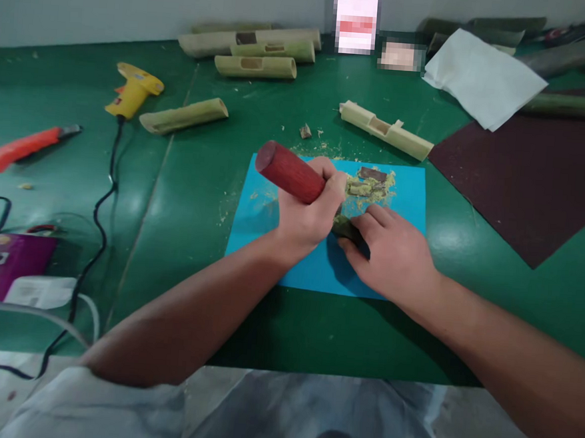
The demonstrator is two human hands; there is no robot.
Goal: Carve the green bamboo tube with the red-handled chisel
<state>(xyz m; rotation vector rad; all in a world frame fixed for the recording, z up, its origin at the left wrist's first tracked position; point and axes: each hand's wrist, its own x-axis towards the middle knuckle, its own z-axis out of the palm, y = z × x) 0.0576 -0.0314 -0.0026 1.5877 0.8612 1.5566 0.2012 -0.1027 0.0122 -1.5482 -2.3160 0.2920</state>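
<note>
My left hand (pixel 309 203) is closed around a tool with a thick red wooden handle (pixel 290 170). The handle's butt points up and to the left, and my fist hides the working end. Just to the right, my right hand (pixel 395 249) grips a short dark green bamboo piece (pixel 343 226), mostly covered by the fingers. Both hands are over a bright blue sheet (pixel 308 277). Beyond them on the sheet lie bamboo shavings (pixel 389 181) and a dark brown flat piece (pixel 372 174).
Cut bamboo tubes (pixel 256 67) lie at the back, with a notched one (pixel 386 130) nearer. On the left are a yellow glue gun (pixel 134 91), its black cord, an orange cutter (pixel 27 148) and a purple box (pixel 26 264). White paper (pixel 482 79) overlaps a brown sheet (pixel 530 189) at right.
</note>
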